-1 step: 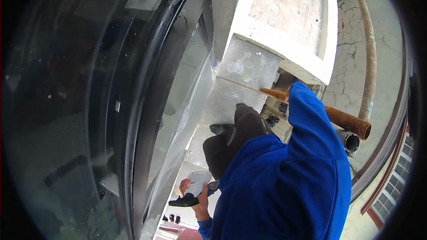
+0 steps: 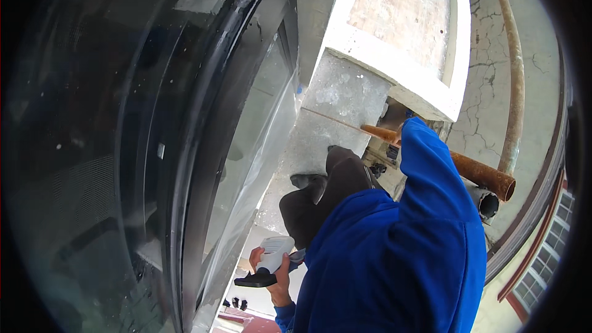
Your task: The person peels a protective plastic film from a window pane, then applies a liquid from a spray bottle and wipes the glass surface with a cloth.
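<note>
My left hand [image 2: 280,280] is closed round a white plastic bottle [image 2: 275,251] with a printed label and a black head, held tilted beside the window. A small grey piece [image 2: 297,257] shows next to the fingers; I cannot make out what it is. On the other side my right arm, in a blue sleeve, reaches out to a rusty pipe [image 2: 484,176]. Only a sliver of my right hand [image 2: 399,135] shows past the cuff, at the pipe and apparently wrapped round it; most of its fingers are hidden.
Large dark-framed glass panes [image 2: 80,148] stand close on my left. My feet rest on a narrow grey ledge [image 2: 327,123], with a white-edged slab [image 2: 394,74] beyond it. Past the ledge's right side is a drop, with a grey pipe [image 2: 488,205] and an upright rusty pipe [image 2: 513,86] near it.
</note>
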Tool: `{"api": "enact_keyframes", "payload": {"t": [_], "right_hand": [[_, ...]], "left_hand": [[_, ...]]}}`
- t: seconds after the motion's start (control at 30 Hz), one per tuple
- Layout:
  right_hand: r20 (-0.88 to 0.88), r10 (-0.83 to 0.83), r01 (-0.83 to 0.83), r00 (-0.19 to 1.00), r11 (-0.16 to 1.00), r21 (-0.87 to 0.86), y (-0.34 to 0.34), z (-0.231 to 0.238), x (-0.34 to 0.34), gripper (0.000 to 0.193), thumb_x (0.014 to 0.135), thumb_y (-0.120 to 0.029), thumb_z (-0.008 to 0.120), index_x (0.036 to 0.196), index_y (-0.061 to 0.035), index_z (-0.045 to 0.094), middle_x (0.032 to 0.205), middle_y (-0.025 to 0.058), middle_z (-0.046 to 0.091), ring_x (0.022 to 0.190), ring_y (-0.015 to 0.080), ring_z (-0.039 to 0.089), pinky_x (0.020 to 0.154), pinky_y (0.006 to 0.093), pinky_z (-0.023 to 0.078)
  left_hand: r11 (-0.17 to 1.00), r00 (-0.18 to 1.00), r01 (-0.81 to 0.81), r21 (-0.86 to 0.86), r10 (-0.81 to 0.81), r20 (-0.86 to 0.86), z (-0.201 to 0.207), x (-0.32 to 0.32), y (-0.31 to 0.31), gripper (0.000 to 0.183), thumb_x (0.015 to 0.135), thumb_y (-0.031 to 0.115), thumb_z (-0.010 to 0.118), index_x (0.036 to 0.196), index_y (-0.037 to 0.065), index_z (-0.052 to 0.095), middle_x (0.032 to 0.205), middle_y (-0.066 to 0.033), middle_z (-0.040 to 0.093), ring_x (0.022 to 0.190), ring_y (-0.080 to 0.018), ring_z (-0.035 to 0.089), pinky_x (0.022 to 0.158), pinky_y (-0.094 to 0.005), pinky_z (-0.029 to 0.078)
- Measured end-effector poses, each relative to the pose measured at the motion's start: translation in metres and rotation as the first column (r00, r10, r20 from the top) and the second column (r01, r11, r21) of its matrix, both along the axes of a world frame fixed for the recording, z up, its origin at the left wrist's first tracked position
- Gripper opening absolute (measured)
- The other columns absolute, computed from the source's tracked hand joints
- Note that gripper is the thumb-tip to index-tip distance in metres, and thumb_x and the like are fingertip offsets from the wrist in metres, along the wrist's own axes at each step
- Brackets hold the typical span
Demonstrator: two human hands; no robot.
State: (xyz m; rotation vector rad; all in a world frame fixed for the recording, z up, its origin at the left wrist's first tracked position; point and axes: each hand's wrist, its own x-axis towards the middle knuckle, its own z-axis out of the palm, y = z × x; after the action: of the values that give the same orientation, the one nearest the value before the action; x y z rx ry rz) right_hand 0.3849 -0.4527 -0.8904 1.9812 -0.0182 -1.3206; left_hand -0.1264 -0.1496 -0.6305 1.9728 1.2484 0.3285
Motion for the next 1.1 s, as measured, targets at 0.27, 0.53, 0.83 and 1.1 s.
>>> {"api": "enact_keyframes", "payload": {"t": [0.27,0.53,0.83,1.1], "right_hand": [[-0.254,0.028,-0.058,0.967,0.992,-0.110,0.015,-0.023,0.017,0.078,0.090,-0.055,0.068,0.146,-0.0047,0.051,0.131,0.0198,0.067,0.113,0.0366,0.068,0.097,0.0604,0.048],[-0.562,-0.098,-0.099,0.822,0.946,-0.310,0.055,-0.042,0.037,0.084,0.088,-0.061,0.069,0.145,-0.0008,0.052,0.131,0.0215,0.067,0.111,0.0366,0.069,0.096,0.0574,0.050],[-0.671,-0.060,-0.245,0.739,0.904,-0.350,0.081,-0.089,0.057,0.098,0.083,-0.071,0.069,0.146,0.0023,0.050,0.131,0.0236,0.066,0.113,0.0371,0.067,0.097,0.0524,0.051],[-0.029,0.460,-0.216,0.888,0.471,0.855,0.218,-0.057,0.064,0.053,0.100,-0.046,0.058,0.089,0.0027,0.074,0.079,0.0102,0.075,0.080,0.0199,0.073,0.075,0.0346,0.058]], "left_hand": [[0.995,0.989,0.084,-0.060,-0.075,0.130,-0.056,0.080,-0.004,0.070,0.067,0.010,0.089,0.128,0.009,0.055,0.130,-0.0187,0.053,0.122,-0.0364,0.056,0.103,-0.0483,0.047],[0.931,0.902,0.366,0.004,-0.355,0.247,-0.168,0.126,0.027,0.067,0.070,0.015,0.088,0.128,0.010,0.055,0.130,-0.0183,0.054,0.115,-0.0375,0.061,0.092,-0.0471,0.056],[0.873,0.831,0.464,0.154,-0.488,0.267,-0.288,0.168,0.048,0.056,0.070,0.027,0.088,0.115,0.008,0.062,0.128,-0.0120,0.058,0.100,-0.0382,0.070,0.081,-0.0471,0.059],[0.836,0.792,0.508,0.206,-0.548,0.269,-0.345,0.171,0.042,0.060,0.066,0.026,0.089,0.117,0.007,0.063,0.126,-0.0158,0.060,0.102,-0.0366,0.068,0.084,-0.0454,0.057]]}}
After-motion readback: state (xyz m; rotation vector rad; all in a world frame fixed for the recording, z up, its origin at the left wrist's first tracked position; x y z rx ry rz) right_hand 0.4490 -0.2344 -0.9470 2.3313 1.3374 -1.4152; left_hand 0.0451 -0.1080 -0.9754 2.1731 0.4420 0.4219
